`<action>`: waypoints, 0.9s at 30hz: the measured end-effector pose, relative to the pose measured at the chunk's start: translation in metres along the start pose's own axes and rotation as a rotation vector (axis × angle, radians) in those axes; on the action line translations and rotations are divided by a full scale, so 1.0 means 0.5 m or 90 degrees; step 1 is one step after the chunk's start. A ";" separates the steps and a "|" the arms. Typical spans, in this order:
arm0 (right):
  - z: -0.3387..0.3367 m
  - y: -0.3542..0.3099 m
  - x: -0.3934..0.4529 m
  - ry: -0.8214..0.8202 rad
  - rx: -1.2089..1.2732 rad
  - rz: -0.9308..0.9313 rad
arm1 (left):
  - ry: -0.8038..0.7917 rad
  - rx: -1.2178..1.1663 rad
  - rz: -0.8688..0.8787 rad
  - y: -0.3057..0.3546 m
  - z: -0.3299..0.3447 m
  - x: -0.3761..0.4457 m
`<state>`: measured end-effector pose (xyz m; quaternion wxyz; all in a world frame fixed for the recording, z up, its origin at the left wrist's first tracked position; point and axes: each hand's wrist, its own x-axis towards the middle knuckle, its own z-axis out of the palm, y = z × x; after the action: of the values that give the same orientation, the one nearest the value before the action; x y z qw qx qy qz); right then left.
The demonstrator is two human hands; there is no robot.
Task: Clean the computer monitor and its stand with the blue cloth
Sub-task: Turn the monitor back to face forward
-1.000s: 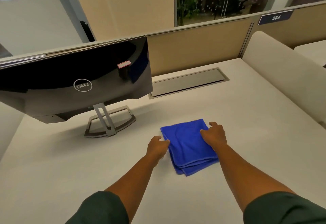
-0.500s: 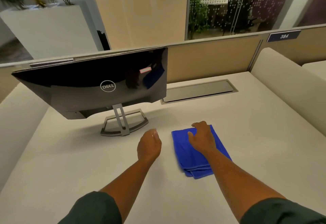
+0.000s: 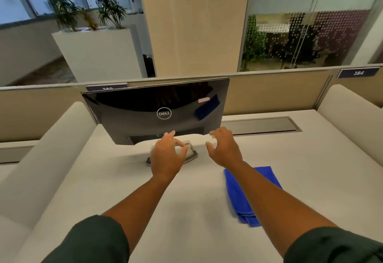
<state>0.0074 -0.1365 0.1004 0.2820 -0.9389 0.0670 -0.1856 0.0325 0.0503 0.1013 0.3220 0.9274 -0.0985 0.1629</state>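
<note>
both hands (image 3: 168, 155) (image 3: 222, 149) empty — blue cloth (image 3: 241, 196) untouched.

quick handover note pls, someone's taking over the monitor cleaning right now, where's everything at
Left hand: open, holding nothing, reaching over the monitor's stand.
Right hand: open, holding nothing, fingers spread just below the monitor's lower edge.
Blue cloth: folded, lying on the desk under the right forearm, in neither hand.
Monitor: upright on its stand with its back facing the person.
Done: nothing visible; no wiping has begun.
Left: pick up the cloth, wipe the monitor, then the stand. The screen side is out of view, so the monitor probably needs turning.
</note>
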 end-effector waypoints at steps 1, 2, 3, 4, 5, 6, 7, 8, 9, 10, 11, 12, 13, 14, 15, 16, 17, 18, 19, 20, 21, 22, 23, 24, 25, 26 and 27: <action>-0.006 -0.017 0.012 0.007 0.003 -0.012 | 0.016 -0.003 0.014 -0.003 -0.015 0.014; -0.012 -0.033 0.025 0.016 0.009 -0.024 | 0.031 -0.009 0.024 -0.005 -0.032 0.027; -0.017 -0.049 0.037 0.024 0.013 -0.035 | 0.045 -0.016 0.027 -0.007 -0.048 0.041; -0.022 -0.065 0.050 0.031 0.017 -0.047 | 0.058 -0.018 0.028 -0.006 -0.065 0.055; -0.027 -0.079 0.061 0.036 0.018 -0.058 | 0.067 -0.015 0.027 -0.007 -0.080 0.069; -0.031 -0.092 0.073 0.040 0.016 -0.071 | 0.068 -0.004 0.023 -0.006 -0.095 0.083; -0.035 -0.104 0.084 0.043 0.012 -0.084 | 0.063 0.016 0.016 -0.004 -0.109 0.096; -0.040 -0.115 0.094 0.046 0.009 -0.096 | 0.052 0.042 0.008 -0.003 -0.123 0.110; -0.044 -0.126 0.104 0.046 0.008 -0.105 | 0.038 0.076 0.002 -0.002 -0.136 0.124; -0.049 -0.137 0.113 0.045 0.008 -0.112 | 0.024 0.112 -0.001 -0.003 -0.148 0.139; -0.054 -0.147 0.123 0.043 0.005 -0.117 | 0.012 0.146 0.001 -0.006 -0.159 0.154; -0.057 -0.157 0.133 0.041 -0.002 -0.121 | 0.003 0.175 0.005 -0.009 -0.169 0.168; -0.061 -0.168 0.143 0.042 -0.011 -0.124 | -0.005 0.198 0.010 -0.013 -0.178 0.182; -0.064 -0.177 0.153 0.043 -0.019 -0.126 | -0.012 0.216 0.014 -0.015 -0.187 0.195; -0.067 -0.186 0.161 0.042 -0.024 -0.128 | -0.017 0.232 0.017 -0.017 -0.195 0.206; -0.069 -0.195 0.170 0.036 -0.028 -0.125 | -0.021 0.246 0.020 -0.017 -0.203 0.215; -0.071 -0.205 0.177 0.026 -0.034 -0.119 | -0.024 0.257 0.023 -0.016 -0.209 0.223; -0.073 -0.213 0.184 0.014 -0.047 -0.111 | -0.029 0.264 0.025 -0.014 -0.214 0.230; -0.074 -0.222 0.191 0.002 -0.068 -0.106 | -0.036 0.269 0.025 -0.012 -0.218 0.237; -0.076 -0.229 0.198 -0.012 -0.097 -0.103 | -0.045 0.274 0.023 -0.011 -0.221 0.243; -0.077 -0.236 0.206 -0.027 -0.131 -0.104 | -0.054 0.281 0.020 -0.011 -0.222 0.250; -0.077 -0.241 0.214 -0.042 -0.162 -0.106 | -0.062 0.287 0.015 -0.011 -0.223 0.256; -0.078 -0.244 0.222 -0.057 -0.185 -0.107 | -0.071 0.292 0.009 -0.012 -0.223 0.262; -0.079 -0.246 0.230 -0.072 -0.202 -0.106 | -0.079 0.297 0.002 -0.013 -0.222 0.267; -0.080 -0.247 0.239 -0.086 -0.215 -0.103 | -0.088 0.303 -0.007 -0.014 -0.220 0.271; -0.081 -0.247 0.247 -0.099 -0.226 -0.100 | -0.097 0.309 -0.016 -0.015 -0.218 0.275; -0.082 -0.246 0.254 -0.111 -0.237 -0.097 | -0.108 0.314 -0.026 -0.016 -0.216 0.278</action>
<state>0.1113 -0.0841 0.2400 0.0934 -0.9896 0.0047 -0.1088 0.1380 0.1138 0.2274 0.0802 0.9900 -0.0639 0.0971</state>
